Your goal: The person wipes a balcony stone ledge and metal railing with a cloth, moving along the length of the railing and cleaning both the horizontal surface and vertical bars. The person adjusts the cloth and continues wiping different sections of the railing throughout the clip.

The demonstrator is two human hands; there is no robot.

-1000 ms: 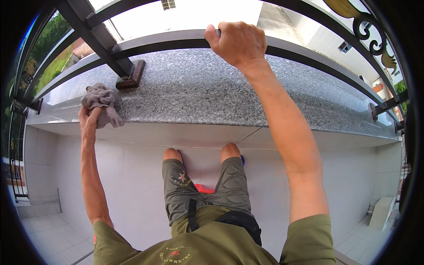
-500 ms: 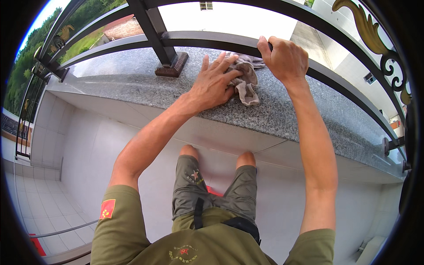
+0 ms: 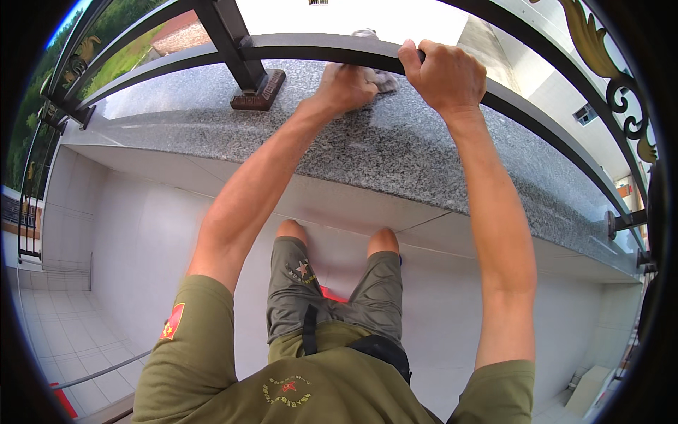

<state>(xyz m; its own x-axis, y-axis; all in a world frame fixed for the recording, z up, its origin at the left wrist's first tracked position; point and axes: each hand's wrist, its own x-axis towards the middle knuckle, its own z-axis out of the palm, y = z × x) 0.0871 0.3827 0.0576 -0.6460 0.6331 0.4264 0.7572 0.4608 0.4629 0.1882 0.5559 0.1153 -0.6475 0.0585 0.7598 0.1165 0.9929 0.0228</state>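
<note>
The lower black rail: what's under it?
Speckled grey ledge, with the left hand and a greyish cloth partly beneath. The rail hides some of the cloth and hand.

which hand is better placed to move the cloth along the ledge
Probably the left hand: it is touching the cloth by the ledge, while the right hand is closed around the rail.

An olive short-sleeved shirt with a red sleeve patch tops grey-green shorts.
</note>
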